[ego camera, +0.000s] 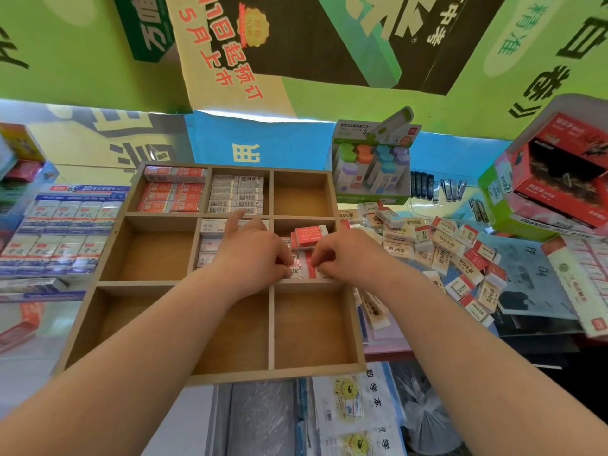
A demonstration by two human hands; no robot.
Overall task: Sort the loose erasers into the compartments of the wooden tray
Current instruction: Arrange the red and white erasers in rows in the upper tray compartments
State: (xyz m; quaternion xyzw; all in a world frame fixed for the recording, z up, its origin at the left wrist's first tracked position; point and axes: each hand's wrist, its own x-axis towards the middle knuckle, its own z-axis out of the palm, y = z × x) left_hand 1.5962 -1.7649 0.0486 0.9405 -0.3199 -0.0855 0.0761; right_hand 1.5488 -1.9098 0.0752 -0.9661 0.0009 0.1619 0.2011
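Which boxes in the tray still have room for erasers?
Bare: the tray's top-right box, middle-left box and bottom-right box. Full: top-left and top-middle. Crowded: middle-right, where left hand and right hand pinch erasers, and the loose pile right of the tray.

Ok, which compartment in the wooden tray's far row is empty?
The far-right compartment: bare wood. The far-left holds red-and-white erasers, the far-middle white barcoded erasers.

The counter [23, 370] bears the wooden tray [279, 373], loose erasers [441, 245] heaped right of it, and stationery boxes [375, 166].
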